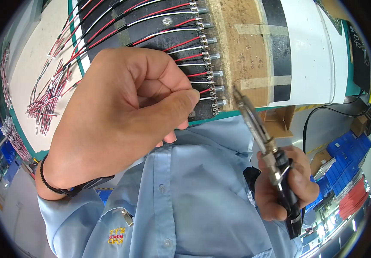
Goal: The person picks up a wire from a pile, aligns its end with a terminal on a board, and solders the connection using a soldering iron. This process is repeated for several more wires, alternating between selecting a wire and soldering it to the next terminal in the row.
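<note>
My left hand (125,103) is closed, thumb and forefinger pinched on a red-and-white wire pair (205,91) at the near end of a row of small metal connectors (216,74). Most of that pair is hidden behind the fingers. Red, black and white wires (151,28) run from the other connectors toward the far left. In my right hand (302,184) is a soldering iron (254,122) with a black handle, gripped by the fingers. Its tip points up and left, a little to the right of the connector row, apart from it.
Beside the connectors lies a brown board strip (248,56) with tape across it, spotted with small dark bits. A heap of wire ends (50,105) spreads at left. An open cardboard box (278,121) and blue bins (344,150) are below the table's right side. A black cable (308,124) hangs there.
</note>
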The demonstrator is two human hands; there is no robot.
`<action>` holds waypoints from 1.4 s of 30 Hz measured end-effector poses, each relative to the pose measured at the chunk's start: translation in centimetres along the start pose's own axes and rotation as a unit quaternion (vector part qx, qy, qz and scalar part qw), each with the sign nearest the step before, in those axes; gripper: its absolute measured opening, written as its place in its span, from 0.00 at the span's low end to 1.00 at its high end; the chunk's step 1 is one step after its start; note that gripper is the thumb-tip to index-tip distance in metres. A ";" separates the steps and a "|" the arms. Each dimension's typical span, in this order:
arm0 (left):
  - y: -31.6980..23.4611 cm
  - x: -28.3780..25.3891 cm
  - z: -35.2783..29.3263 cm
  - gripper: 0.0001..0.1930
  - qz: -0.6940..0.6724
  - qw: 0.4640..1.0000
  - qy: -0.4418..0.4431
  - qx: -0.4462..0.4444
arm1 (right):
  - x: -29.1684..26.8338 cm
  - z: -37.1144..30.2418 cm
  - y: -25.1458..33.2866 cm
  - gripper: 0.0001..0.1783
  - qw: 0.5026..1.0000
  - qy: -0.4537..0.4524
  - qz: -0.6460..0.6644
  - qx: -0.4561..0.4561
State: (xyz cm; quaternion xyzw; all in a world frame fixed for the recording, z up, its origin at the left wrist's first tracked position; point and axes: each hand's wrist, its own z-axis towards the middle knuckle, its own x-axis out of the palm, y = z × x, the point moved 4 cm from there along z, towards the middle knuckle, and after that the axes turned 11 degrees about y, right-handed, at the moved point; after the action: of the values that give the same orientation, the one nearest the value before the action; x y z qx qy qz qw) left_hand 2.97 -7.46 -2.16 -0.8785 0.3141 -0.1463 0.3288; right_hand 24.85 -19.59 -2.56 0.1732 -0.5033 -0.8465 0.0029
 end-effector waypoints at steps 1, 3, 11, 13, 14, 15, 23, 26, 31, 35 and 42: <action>0.1 0.0 0.0 0.05 -0.011 1.000 0.002 -0.009 | 0.2 0.3 -0.1 0.34 1.000 0.002 -0.003 -0.012; 0.0 -0.1 0.0 0.05 -0.007 1.000 0.002 -0.009 | 0.3 0.8 -0.3 0.34 0.999 0.017 -0.023 -0.026; 0.0 0.0 0.2 0.05 -0.025 0.999 0.002 -0.022 | 0.6 1.4 -0.8 0.31 0.999 0.043 -0.008 -0.022; -0.1 -0.1 0.2 0.05 -0.033 0.999 0.005 -0.028 | 0.6 1.4 -0.9 0.31 0.999 0.048 -0.006 -0.021; 0.0 -0.1 0.2 0.05 -0.029 0.999 0.004 -0.036 | 0.7 1.4 -0.9 0.31 0.998 0.051 -0.003 -0.022; 0.0 -0.1 0.2 0.05 -0.031 0.999 0.003 -0.040 | 0.7 1.4 -1.0 0.31 0.999 0.047 -0.006 -0.021; 0.0 -0.1 0.3 0.05 -0.027 0.998 0.008 -0.047 | 0.6 1.3 -0.9 0.30 0.999 0.047 -0.008 -0.010; 0.0 0.0 0.1 0.05 -0.035 0.998 -0.013 -0.055 | 0.6 1.1 -0.8 0.31 0.999 0.053 0.000 0.006; -0.2 0.6 -0.5 0.05 -0.026 0.997 -0.060 -0.038 | 0.5 0.6 -0.3 0.31 0.999 0.028 -0.003 0.045; -0.3 0.6 -0.5 0.05 -0.026 0.996 -0.068 -0.047 | 0.5 0.3 -0.1 0.31 0.998 0.018 -0.012 0.056; -0.1 0.6 -0.4 0.05 -0.027 0.996 -0.065 -0.057 | 0.9 0.4 -0.1 0.31 0.999 -0.003 -0.043 0.020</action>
State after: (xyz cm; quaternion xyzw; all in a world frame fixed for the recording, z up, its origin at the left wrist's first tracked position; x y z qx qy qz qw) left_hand 3.26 -7.98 -1.81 -0.9119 0.2757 -0.0791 0.2935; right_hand 23.88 -19.38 -2.69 0.1918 -0.5127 -0.8360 -0.0387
